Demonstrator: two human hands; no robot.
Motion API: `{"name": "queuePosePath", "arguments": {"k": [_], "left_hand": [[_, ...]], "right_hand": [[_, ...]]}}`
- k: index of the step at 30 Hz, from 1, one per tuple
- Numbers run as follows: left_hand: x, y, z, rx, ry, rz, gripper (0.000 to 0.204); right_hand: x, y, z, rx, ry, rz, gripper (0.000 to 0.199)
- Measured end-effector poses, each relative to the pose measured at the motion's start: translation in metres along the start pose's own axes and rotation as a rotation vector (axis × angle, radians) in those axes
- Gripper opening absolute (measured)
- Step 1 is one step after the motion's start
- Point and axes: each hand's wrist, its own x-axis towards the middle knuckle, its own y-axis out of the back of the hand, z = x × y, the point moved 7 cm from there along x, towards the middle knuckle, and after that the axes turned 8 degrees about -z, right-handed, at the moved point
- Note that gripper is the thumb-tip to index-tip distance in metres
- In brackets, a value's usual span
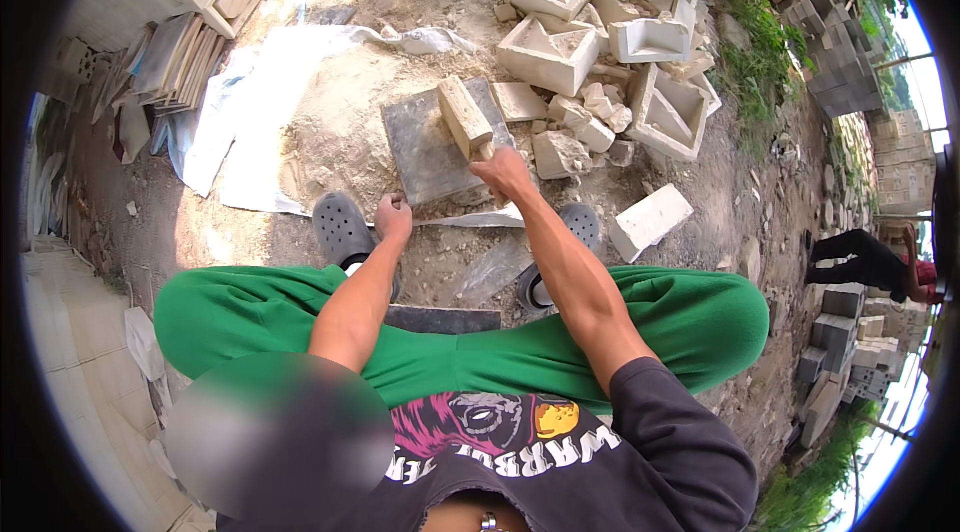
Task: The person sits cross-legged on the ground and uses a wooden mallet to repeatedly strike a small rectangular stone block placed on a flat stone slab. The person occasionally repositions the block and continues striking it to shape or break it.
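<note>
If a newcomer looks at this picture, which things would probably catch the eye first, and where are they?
Probably the bright green trousers, spread wide across the lower middle. Then the thick wooden beater in the right hand, above a dark flat board near the centre. Next, the heap of pale blocks, upper right of centre.

One left hand (393, 218), one right hand (503, 175), one block-headed wooden tool (463, 117), one dark flat board (418, 154), two grey clogs (342, 229), at least four hollow pale blocks (548, 60), and one other person (860, 265).
</note>
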Motion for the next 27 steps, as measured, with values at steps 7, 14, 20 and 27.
{"name": "queuePosePath", "arguments": {"k": [7,14,20,27], "left_hand": [[-0.005,-0.009,-0.004,0.122,-0.091,0.0,0.018],[-0.035,-0.023,0.016,0.109,-0.089,-0.136,0.022],[-0.058,-0.047,0.045,0.292,-0.458,-0.182,0.024],[-0.056,-0.094,0.051,0.472,-0.561,-0.494,0.026]], "right_hand": [[-0.019,-0.002,-0.024,0.043,0.142,0.148,0.043],[-0.002,-0.03,0.006,0.024,-0.109,-0.101,0.038],[-0.006,-0.031,0.006,0.014,-0.014,0.051,0.04],[-0.006,-0.033,0.004,0.026,0.005,0.06,0.04]]}}
